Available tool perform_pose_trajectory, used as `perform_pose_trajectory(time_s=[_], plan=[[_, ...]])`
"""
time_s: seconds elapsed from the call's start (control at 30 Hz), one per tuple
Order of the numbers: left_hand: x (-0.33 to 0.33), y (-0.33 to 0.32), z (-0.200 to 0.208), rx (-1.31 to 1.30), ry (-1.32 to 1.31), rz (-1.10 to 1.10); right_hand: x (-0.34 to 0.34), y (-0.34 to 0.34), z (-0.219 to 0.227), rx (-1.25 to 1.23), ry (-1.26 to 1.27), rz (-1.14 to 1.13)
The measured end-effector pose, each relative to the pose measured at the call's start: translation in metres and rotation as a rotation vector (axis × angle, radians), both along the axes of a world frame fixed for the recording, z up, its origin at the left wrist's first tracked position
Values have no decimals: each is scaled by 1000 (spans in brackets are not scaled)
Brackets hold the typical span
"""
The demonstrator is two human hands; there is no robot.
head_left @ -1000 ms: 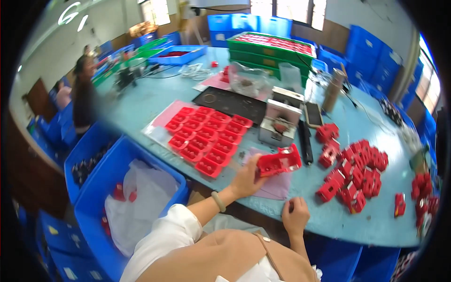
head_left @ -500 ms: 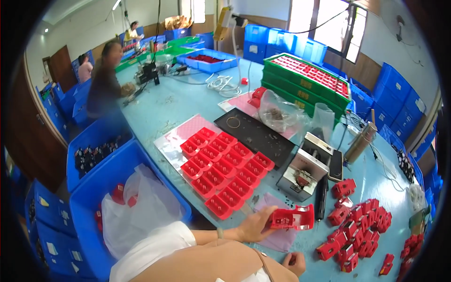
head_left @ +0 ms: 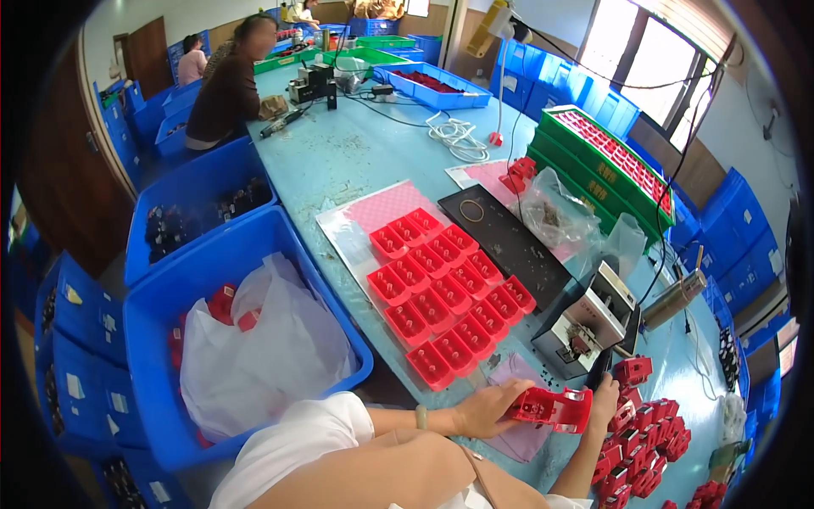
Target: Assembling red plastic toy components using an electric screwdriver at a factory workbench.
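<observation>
The left hand point(head_left: 485, 413) has its grip tight around a red part point(head_left: 555, 411), over the pink cloth point(head_left: 523, 443). Right of the cloth, the right hand point(head_left: 605, 404) is at a black tool point(head_left: 599, 366); I can't tell its grip.

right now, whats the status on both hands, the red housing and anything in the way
Left hand holds red housing. Right hand at black tool, grip unclear. Red parts piled beside that hand.
</observation>
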State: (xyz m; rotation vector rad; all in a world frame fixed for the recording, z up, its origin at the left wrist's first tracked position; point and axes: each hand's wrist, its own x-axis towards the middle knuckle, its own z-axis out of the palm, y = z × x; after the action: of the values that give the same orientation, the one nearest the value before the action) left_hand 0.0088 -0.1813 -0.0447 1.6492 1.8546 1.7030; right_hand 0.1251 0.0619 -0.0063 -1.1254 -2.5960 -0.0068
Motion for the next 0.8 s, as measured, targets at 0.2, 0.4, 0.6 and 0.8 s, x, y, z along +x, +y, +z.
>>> perform_pose_trajectory(time_s=[0.2,0.4,0.6,0.8], plan=[[12,-10,1,7,14,39,-19,33,-30,-123,-113,-196],[-3,17,5,-43,1,-21,-1,88,-40,-416,268,-55],[-58,79,9,-201,-4,-74,-25,117,74,-897,888,184],[-64,128,-4,-295,-40,-163,-54,117,113,-996,1391,717]])
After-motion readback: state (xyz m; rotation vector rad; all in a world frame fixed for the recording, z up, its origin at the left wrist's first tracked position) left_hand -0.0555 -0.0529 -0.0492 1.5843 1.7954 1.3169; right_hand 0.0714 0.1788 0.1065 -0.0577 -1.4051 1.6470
